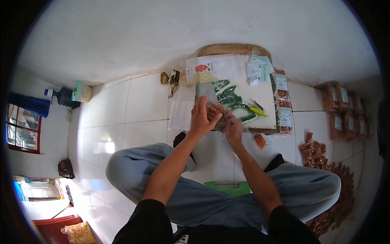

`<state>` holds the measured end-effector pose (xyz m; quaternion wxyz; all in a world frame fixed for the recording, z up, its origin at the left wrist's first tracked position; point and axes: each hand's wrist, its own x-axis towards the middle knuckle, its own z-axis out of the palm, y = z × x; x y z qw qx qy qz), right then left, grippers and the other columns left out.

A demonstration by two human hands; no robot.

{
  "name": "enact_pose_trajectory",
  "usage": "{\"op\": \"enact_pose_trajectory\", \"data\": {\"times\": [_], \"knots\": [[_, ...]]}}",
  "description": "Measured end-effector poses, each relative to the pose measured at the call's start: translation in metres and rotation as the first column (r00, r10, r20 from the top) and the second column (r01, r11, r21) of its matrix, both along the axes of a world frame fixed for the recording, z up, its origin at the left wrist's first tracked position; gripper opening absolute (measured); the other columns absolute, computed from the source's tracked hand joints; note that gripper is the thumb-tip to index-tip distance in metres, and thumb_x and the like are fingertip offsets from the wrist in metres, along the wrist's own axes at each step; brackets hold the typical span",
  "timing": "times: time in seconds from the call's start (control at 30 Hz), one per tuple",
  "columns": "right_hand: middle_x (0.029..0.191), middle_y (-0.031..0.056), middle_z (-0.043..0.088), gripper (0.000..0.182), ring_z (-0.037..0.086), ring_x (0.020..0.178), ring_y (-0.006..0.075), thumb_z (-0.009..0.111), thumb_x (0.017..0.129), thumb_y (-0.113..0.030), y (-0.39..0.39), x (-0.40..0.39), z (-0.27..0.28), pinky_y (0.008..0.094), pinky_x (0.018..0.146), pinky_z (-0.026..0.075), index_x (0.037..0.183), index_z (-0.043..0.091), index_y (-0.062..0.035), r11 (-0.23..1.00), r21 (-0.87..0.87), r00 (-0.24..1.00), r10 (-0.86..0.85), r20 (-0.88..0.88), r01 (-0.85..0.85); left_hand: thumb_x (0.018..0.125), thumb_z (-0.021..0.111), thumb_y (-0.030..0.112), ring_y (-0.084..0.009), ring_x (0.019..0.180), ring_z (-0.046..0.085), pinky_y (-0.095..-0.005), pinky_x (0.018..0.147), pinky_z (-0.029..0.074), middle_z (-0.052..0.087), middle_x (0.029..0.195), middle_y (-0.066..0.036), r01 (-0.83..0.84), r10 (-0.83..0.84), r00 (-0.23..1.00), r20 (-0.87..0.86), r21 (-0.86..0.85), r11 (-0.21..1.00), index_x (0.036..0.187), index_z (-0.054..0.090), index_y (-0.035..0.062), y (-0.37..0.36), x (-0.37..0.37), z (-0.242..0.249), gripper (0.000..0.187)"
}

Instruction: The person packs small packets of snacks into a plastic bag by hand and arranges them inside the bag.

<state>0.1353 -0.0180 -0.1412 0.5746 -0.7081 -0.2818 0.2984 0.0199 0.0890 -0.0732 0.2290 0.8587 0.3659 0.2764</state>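
Observation:
Over the low table's front edge, a clear plastic bag with brown snack packets [215, 109] is between my two hands. My left hand [201, 118] grips the filled part from the left, its fingers along the side and the thumb near the front. On the right, my right hand [233, 129] has its fingers closed on the loose clear plastic of the bag, which trails down past the wrist. Just beyond lies a yellow-green cutter [258, 111] on the green and white tabletop [243, 93].
Printed labels [259, 68] and flat plastic bags [215, 67] lie at the table's back. Labelled filled packs [284, 116] line its right side; more packs [345, 110] stand by the wall. Loose brown packets [333, 183] are heaped at right. A green object [228, 187] sits between my legs.

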Motion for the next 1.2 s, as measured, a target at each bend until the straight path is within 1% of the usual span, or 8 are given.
{"op": "enact_pose_trajectory", "data": {"times": [0.07, 0.33, 0.53, 0.63, 0.87, 0.93, 1.03, 1.2], "knots": [[0.085, 0.0133, 0.067, 0.042, 0.067, 0.069, 0.0205, 0.047, 0.095, -0.010, -0.001, -0.001, -0.019, 0.0327, 0.063, 0.052, 0.137, 0.053, -0.0109, 0.999, 0.016, 0.995, 0.037, 0.097, -0.038, 0.084, 0.067, 0.050, -0.0389, 0.133, 0.037, -0.0482, 0.111, 0.028, 0.037, 0.145, -0.023, 0.086, -0.080, 0.995, -0.065, 0.094, 0.992, 0.145, 0.030, 0.0010, 0.000, -0.002, 0.002, 0.087], [0.084, 0.0108, 0.068, 0.071, 0.064, 0.063, 0.0145, 0.038, 0.085, 0.004, -0.001, 0.003, 0.026, 0.0316, 0.053, 0.051, 0.150, 0.035, -0.0245, 0.939, -0.025, 0.913, 0.327, -0.246, -0.343, 0.088, 0.061, 0.045, -0.0358, 0.135, 0.036, -0.0473, 0.110, 0.029, 0.036, 0.148, -0.019, 0.253, -0.215, 0.956, -0.201, 0.190, 0.948, 0.143, 0.037, -0.0012, 0.001, -0.002, 0.005, 0.076], [0.077, 0.0148, 0.068, 0.067, 0.065, 0.061, 0.0216, 0.043, 0.084, 0.002, -0.001, 0.002, 0.077, 0.0333, 0.054, 0.050, 0.148, 0.040, -0.0180, 0.911, -0.252, 0.945, 0.305, -0.118, -0.325, 0.086, 0.061, 0.053, -0.0324, 0.137, 0.035, -0.0487, 0.110, 0.029, 0.040, 0.148, -0.016, 0.317, -0.240, 0.925, -0.295, 0.250, 0.915, 0.143, 0.040, -0.0001, 0.007, -0.002, 0.011, 0.081], [0.076, 0.0199, 0.066, 0.057, 0.065, 0.061, 0.0264, 0.047, 0.083, -0.001, -0.006, -0.010, 0.052, 0.0354, 0.056, 0.050, 0.139, 0.051, -0.0132, 0.990, -0.045, 0.980, 0.135, 0.143, -0.130, 0.085, 0.059, 0.060, -0.0312, 0.139, 0.034, -0.0493, 0.112, 0.027, 0.040, 0.147, -0.016, 0.271, -0.165, 0.928, -0.333, 0.303, 0.914, 0.143, 0.040, 0.0002, 0.008, -0.004, 0.016, 0.085], [0.070, 0.0187, 0.063, 0.047, 0.064, 0.058, 0.0241, 0.050, 0.084, -0.003, -0.003, -0.009, 0.025, 0.0362, 0.055, 0.049, 0.130, 0.058, -0.0097, 0.969, -0.089, 0.970, 0.237, 0.058, -0.232, 0.087, 0.048, 0.069, -0.0304, 0.143, 0.027, -0.0495, 0.115, 0.022, 0.033, 0.153, -0.016, 0.312, -0.187, 0.903, -0.386, 0.294, 0.903, 0.145, 0.036, -0.0023, 0.010, -0.004, 0.012, 0.092], [0.070, 0.0060, 0.062, 0.048, 0.058, 0.052, 0.0115, 0.048, 0.090, -0.005, -0.004, -0.007, 0.045, 0.0293, 0.046, 0.047, 0.138, 0.053, -0.0090, 0.947, -0.084, 0.950, 0.303, -0.069, -0.309, 0.088, 0.045, 0.070, -0.0284, 0.145, 0.023, -0.0492, 0.116, 0.019, 0.030, 0.155, -0.015, 0.346, -0.177, 0.872, -0.457, 0.319, 0.883, 0.146, 0.034, -0.0026, 0.011, -0.004, 0.012, 0.094], [0.077, 0.0061, 0.063, 0.053, 0.056, 0.053, 0.0107, 0.048, 0.090, -0.004, -0.003, -0.001, 0.044, 0.0285, 0.046, 0.047, 0.143, 0.047, -0.0102, 0.894, 0.089, 0.849, 0.445, -0.287, -0.439, 0.088, 0.044, 0.071, -0.0265, 0.145, 0.022, -0.0481, 0.118, 0.016, 0.031, 0.155, -0.014, 0.370, -0.168, 0.855, -0.491, 0.349, 0.861, 0.147, 0.033, -0.0018, 0.014, -0.004, 0.012, 0.095], [0.083, 0.0063, 0.063, 0.068, 0.056, 0.053, 0.0110, 0.047, 0.084, 0.004, -0.007, -0.003, 0.045, 0.0276, 0.045, 0.048, 0.149, 0.036, -0.0114, 0.916, 0.114, 0.897, 0.400, -0.190, -0.384, 0.087, 0.042, 0.074, -0.0256, 0.146, 0.022, -0.0462, 0.118, 0.014, 0.031, 0.155, -0.012, 0.373, -0.183, 0.854, -0.488, 0.327, 0.868, 0.148, 0.032, -0.0001, 0.020, -0.007, 0.015, 0.096]]}}
